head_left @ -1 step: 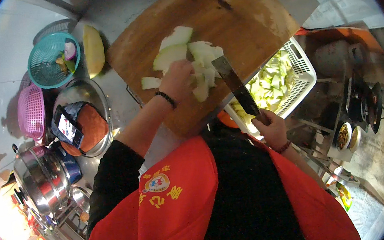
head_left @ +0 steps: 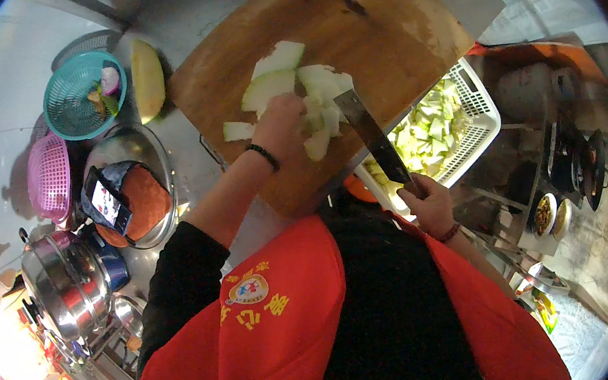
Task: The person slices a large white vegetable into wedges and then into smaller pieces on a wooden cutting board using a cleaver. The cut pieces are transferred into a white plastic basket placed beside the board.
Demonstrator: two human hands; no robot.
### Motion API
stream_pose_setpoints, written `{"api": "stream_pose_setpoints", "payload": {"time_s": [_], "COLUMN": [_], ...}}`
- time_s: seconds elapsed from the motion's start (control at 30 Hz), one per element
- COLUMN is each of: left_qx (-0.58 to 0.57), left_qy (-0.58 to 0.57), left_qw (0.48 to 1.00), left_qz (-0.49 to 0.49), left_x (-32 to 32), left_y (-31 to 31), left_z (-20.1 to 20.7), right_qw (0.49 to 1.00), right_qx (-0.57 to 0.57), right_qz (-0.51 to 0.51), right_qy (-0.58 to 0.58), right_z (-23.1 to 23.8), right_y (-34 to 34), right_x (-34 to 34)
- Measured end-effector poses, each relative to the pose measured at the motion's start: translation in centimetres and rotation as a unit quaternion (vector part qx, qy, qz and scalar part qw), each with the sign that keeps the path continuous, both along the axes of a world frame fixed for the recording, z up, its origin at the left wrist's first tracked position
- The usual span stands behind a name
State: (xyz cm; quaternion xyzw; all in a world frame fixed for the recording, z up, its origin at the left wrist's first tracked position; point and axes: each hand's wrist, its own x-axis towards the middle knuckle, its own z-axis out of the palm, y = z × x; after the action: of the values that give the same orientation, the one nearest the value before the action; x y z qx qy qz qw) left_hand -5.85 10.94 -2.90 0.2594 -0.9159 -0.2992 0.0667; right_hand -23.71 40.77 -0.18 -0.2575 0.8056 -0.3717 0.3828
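Note:
Pale, green-edged melon slices (head_left: 270,88), which look like winter melon, lie in a loose cluster on the wooden cutting board (head_left: 382,21). My left hand (head_left: 281,128) is closed over the near side of the cluster, its fingertips curled down onto the pieces and partly hidden. A separate piece (head_left: 238,130) lies to the left of that hand. In my right hand (head_left: 429,203) is the handle of a cleaver (head_left: 373,136). Its dark blade slants up and left across the board's right edge, the tip beside the rightmost slices.
A white plastic basket (head_left: 478,115) of cut melon chunks stands at the board's right. Left of the board are a large melon wedge (head_left: 148,80), a teal colander (head_left: 56,121), a pink basket (head_left: 48,176), a metal bowl (head_left: 157,151) with a phone (head_left: 108,202), and a steel pot (head_left: 65,284).

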Motion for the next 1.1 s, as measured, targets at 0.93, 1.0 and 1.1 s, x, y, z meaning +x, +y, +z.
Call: {"api": "stream_pose_setpoints", "payload": {"time_s": [0.93, 1.0, 1.1], "left_qx": [0.316, 0.252, 0.149], "left_qy": [0.182, 0.163, 0.099], "left_qw": [0.845, 0.879, 0.920], "left_qz": [0.391, 0.370, 0.348], "left_x": [10.1, 9.7, 10.2], "left_y": [-1.0, -0.8, -1.7], "left_z": [-1.0, -1.4, -2.6], "right_qw": [0.985, 0.986, 0.992], "right_qx": [0.034, 0.047, 0.060], "right_qz": [0.152, 0.128, 0.092], "right_qy": [-0.074, -0.092, -0.060], "right_z": [-0.4, -0.2, 0.2], "right_y": [-0.4, -1.2, -2.4], "right_x": [-0.5, -0.5, -1.1]}}
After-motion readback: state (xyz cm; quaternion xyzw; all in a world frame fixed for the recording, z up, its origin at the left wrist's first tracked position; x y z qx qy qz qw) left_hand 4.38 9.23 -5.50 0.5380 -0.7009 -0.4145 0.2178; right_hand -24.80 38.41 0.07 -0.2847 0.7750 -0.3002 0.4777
